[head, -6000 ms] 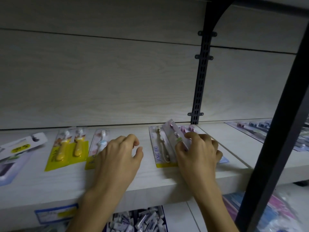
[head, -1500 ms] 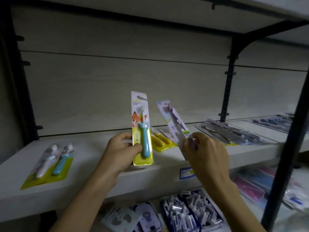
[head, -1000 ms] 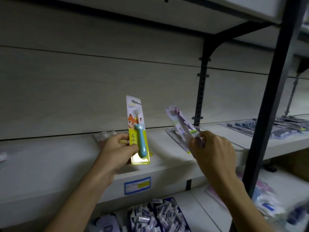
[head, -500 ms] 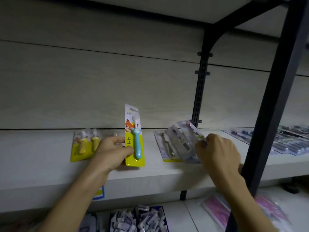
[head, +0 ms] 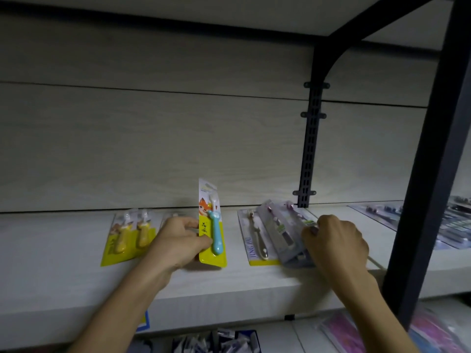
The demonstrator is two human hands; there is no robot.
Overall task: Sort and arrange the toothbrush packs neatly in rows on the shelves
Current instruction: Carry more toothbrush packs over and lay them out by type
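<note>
A: How much of the sorting is seen to be done?

B: Part of it. A yellow twin pack [head: 128, 238] is laid flat on the shelf [head: 51, 250], and a gold-brush pack [head: 254, 240] lies flat further right. More packs [head: 418, 220] are laid out beyond the black post [head: 430, 159], though their order cannot be judged from here.

A: And what is held?

B: The fox pack [head: 212, 222] is gripped by the left hand [head: 179, 243], thumb on its front and fingers curled behind; it is held nearly upright, its lower edge close to the shelf between the twin pack and the gold-brush pack. The purple pack [head: 283, 230] is pinched at its near end by the right hand [head: 334, 243], fingers closed on it, and is tilted partly over the gold-brush pack.

A: What is left?

B: Both held packs are judged not yet set down in the row. Loose stock is seen on the lower shelf [head: 285, 335], so more is probably to be done.
</note>
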